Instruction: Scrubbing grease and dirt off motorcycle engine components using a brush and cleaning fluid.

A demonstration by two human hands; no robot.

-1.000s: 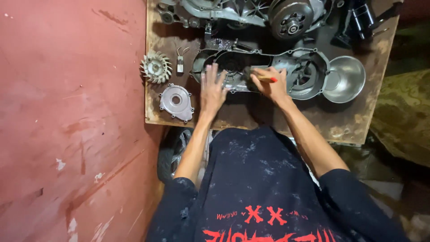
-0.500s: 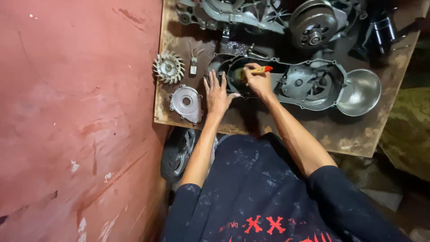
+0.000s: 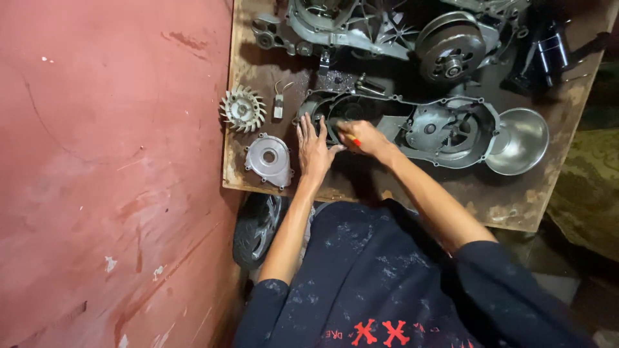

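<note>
One wooden tabletop carries everything, its left edge running along the red wall. The long grey engine cover lies across its middle, with bare board between it and the near edge. The left hand rests flat on the cover's left end, fingers spread apart. The right hand has its fingers closed on a small red-handled tool. A finned fan wheel sits near the left edge.

Place: a small engine-repair workshop.
Desk: a stained, worn wooden board.
Parts: an engine block, a crankcase cover, a cooling fan, a round metal bowl.
Surroundings: a scuffed red wall, a tyre below.
</note>
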